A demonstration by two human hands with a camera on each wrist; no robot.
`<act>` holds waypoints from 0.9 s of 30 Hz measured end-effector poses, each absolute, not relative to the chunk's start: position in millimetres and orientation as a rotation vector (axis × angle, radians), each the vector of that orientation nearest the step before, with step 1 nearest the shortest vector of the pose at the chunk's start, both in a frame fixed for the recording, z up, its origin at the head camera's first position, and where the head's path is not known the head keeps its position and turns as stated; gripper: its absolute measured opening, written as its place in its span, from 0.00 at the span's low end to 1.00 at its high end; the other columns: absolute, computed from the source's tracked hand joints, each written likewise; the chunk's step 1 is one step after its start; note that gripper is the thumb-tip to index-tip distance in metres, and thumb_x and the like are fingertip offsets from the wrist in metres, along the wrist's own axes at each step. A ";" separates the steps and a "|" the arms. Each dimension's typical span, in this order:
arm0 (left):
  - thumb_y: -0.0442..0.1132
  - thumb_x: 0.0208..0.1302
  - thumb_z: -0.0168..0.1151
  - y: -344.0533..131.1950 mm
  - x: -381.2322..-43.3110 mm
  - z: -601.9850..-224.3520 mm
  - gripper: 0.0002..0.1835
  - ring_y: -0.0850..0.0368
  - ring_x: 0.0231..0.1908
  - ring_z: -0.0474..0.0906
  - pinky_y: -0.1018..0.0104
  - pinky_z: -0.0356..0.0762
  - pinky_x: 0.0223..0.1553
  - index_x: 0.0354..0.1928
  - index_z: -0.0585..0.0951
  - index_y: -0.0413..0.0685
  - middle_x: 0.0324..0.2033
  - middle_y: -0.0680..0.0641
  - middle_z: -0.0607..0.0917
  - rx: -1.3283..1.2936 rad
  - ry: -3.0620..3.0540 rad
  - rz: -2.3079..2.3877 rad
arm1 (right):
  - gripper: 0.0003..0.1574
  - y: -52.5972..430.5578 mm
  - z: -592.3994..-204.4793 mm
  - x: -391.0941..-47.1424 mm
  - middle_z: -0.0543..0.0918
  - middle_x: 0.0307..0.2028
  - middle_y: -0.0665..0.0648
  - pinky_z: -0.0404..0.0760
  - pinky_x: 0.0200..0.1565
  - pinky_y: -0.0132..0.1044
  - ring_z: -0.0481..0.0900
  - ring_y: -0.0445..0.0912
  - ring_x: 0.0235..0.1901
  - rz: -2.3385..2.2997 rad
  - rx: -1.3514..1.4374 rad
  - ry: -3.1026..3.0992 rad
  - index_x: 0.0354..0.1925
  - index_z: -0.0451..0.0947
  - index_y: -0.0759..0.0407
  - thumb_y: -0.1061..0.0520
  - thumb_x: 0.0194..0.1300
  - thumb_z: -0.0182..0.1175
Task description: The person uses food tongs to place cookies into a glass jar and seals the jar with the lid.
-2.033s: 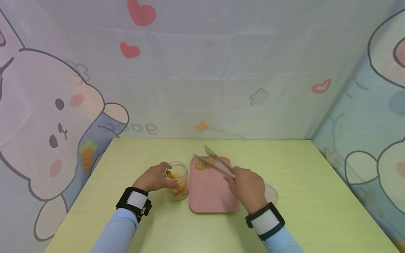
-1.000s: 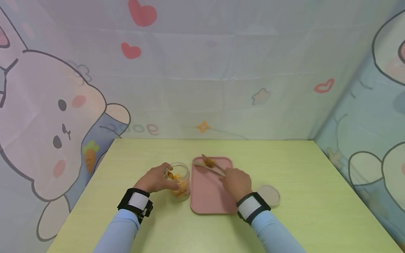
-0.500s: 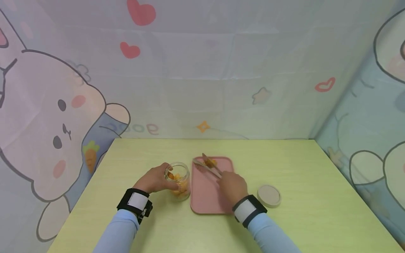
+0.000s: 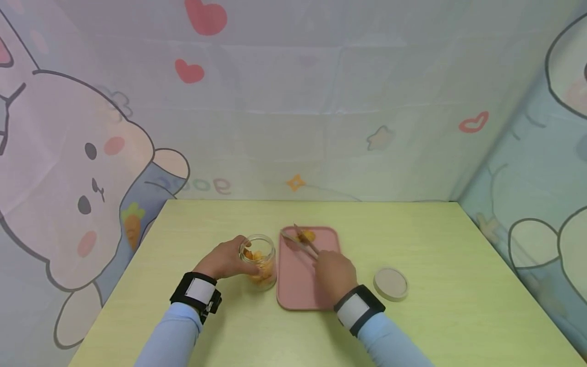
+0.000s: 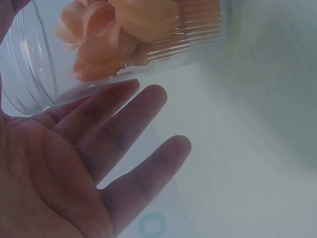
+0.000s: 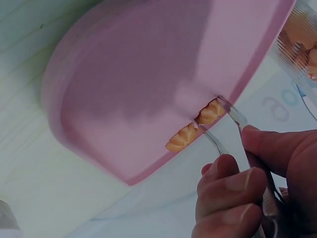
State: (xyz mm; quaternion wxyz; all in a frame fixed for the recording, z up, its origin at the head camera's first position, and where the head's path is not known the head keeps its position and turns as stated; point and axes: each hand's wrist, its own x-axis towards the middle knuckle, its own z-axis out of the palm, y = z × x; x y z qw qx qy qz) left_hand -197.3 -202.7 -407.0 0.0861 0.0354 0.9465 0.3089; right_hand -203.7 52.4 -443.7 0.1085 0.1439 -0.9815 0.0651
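My left hand (image 4: pixel 224 261) holds a clear glass jar (image 4: pixel 266 272) by its upper side, thumb in front. Orange-yellow, shell-shaped cookies (image 5: pixel 106 42) fill part of the jar; in the left wrist view several fingers stretch out below the glass. With my right hand (image 4: pixel 337 275) I grip metal tongs (image 6: pixel 237 115) over a pink tray (image 4: pixel 298 290). The tong tips stand on either side of one ridged cookie (image 6: pixel 210 111) near the tray's far edge. A second cookie (image 6: pixel 182 138) lies right beside it on the tray.
A round pale lid (image 4: pixel 391 284) lies on the light yellow-green table (image 4: pixel 440 316), to the right of the tray and close to my right wrist. Behind the table hangs a cartoon-printed cloth (image 4: pixel 284 102).
My right hand has moved left and lowered the tongs from above the tray onto a cookie; their tips have drawn closer together. The lid is now uncovered. My left hand keeps the jar in place.
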 end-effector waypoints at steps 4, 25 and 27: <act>0.54 0.40 0.75 -203.3 -197.8 -407.7 0.37 0.51 0.37 0.75 0.54 0.76 0.41 0.52 0.73 0.44 0.36 0.46 0.82 0.103 2.819 0.914 | 0.17 53.2 -444.6 -196.9 0.75 0.15 0.55 0.80 0.15 0.42 0.74 0.47 0.15 0.194 0.432 -2.862 0.22 0.74 0.61 0.52 0.60 0.65; 0.53 0.41 0.75 -204.0 -200.5 -408.8 0.40 0.52 0.37 0.76 0.53 0.77 0.43 0.56 0.72 0.41 0.38 0.45 0.83 0.088 2.813 0.916 | 0.18 71.9 -452.2 -164.3 0.75 0.12 0.55 0.71 0.11 0.43 0.72 0.48 0.12 0.349 0.271 -2.871 0.23 0.76 0.59 0.48 0.56 0.66; 0.53 0.41 0.75 -204.3 -200.9 -408.6 0.41 0.52 0.37 0.76 0.52 0.77 0.43 0.57 0.71 0.40 0.38 0.45 0.83 0.097 2.811 0.918 | 0.18 73.4 -452.6 -163.8 0.75 0.12 0.56 0.70 0.10 0.44 0.72 0.49 0.11 0.358 0.252 -2.872 0.22 0.76 0.59 0.47 0.56 0.66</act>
